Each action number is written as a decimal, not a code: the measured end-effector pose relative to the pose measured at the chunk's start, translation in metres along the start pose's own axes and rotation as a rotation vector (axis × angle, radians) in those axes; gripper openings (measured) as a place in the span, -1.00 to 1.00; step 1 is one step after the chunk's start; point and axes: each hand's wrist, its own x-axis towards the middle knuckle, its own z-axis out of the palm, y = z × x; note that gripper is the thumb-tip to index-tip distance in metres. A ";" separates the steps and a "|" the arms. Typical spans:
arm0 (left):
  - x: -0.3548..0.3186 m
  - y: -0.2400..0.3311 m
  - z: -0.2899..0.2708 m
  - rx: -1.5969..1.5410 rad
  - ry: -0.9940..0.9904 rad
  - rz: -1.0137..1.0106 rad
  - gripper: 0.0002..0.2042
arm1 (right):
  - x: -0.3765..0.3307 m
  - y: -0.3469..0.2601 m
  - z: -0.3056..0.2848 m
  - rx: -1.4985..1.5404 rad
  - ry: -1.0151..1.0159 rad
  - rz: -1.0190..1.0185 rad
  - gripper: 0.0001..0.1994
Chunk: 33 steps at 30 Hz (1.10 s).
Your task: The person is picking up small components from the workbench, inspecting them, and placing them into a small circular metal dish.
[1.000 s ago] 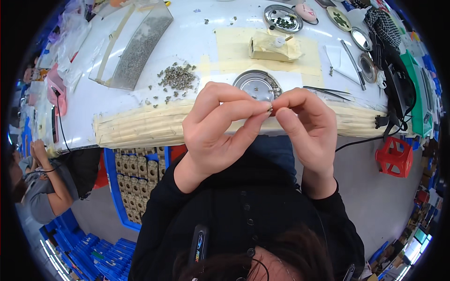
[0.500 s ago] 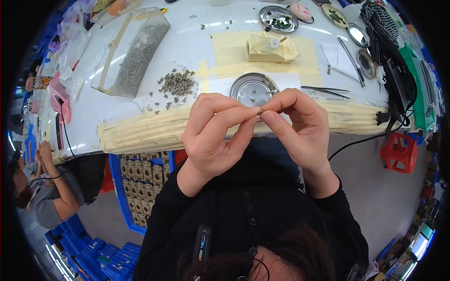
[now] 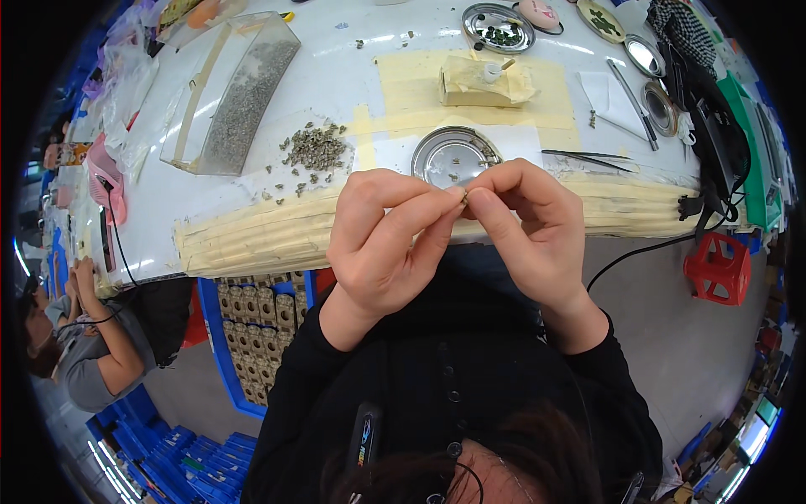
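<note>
My left hand [image 3: 390, 239] and my right hand [image 3: 533, 231] meet over the table's front edge. Thumb and forefinger of each pinch one tiny metal part [image 3: 464, 200], mostly hidden by the fingertips. Just beyond them lies a round metal dish [image 3: 432, 160] with a few small pieces inside. To the left is a heap of small metal parts [image 3: 316, 149], with several strays around it. A pair of black tweezers [image 3: 588, 158] rests to the right of the dish.
A clear bin of small grey parts [image 3: 243, 105] stands left. A taped block [image 3: 478, 82] sits behind the dish, and a plate of dark green pieces [image 3: 499, 30] farther back. A blue crate [image 3: 220, 353] is below left, a red stool [image 3: 719, 269] right. Another person [image 3: 101, 349] works at left.
Both hands stay pinched together on the tiny part, with only slight finger movement. The whole view has shifted a little.
</note>
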 end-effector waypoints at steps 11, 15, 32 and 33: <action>0.001 -0.005 -0.002 -0.062 -0.029 0.002 -0.73 | 0.002 -0.002 -0.009 0.137 -0.146 0.090 -0.90; -0.003 -0.009 -0.002 -0.297 -0.045 -0.124 -0.77 | 0.006 0.000 -0.015 0.435 -0.259 0.323 -0.88; -0.013 -0.005 0.008 -0.471 0.049 -0.325 -0.84 | 0.001 0.005 -0.006 0.428 -0.184 0.219 -0.87; -0.012 -0.005 0.007 -0.436 0.051 -0.303 -0.84 | 0.001 0.005 -0.007 0.414 -0.188 0.213 -0.87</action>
